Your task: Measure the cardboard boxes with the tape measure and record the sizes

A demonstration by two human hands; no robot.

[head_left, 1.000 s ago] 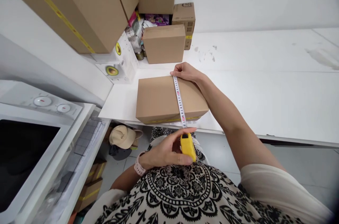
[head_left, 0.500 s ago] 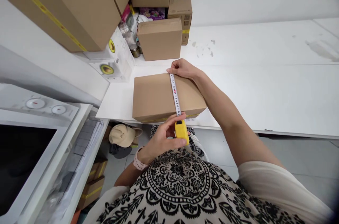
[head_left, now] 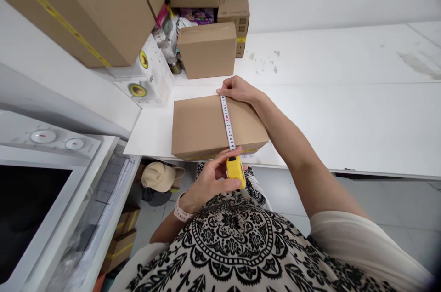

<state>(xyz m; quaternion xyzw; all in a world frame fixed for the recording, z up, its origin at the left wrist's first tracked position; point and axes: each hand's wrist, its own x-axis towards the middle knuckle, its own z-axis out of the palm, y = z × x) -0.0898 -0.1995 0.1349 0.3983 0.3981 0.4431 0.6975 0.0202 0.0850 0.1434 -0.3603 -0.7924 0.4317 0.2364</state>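
Note:
A closed brown cardboard box (head_left: 200,124) lies on the white table near its front edge. Across its top runs the white blade of a yellow tape measure (head_left: 236,172), from the far edge to the near one. My left hand (head_left: 215,177) grips the yellow case just in front of the box, its index finger under the blade at the near edge. At the far edge, my right hand (head_left: 237,88) pinches the blade's end, which its fingers hide. The blade looks taut and flat against the cardboard.
Behind stands another cardboard box (head_left: 208,50), beside a printed carton (head_left: 236,16). White boxes with avocado pictures (head_left: 138,89) are at the left, under a large taped carton (head_left: 103,16). A white microwave (head_left: 34,191) is at the lower left; a beige cap (head_left: 158,177) hangs below the table.
Hardly anything differs. My left hand and the tape case have shifted very slightly, and the view has moved a little. The box and my right hand stay in place.

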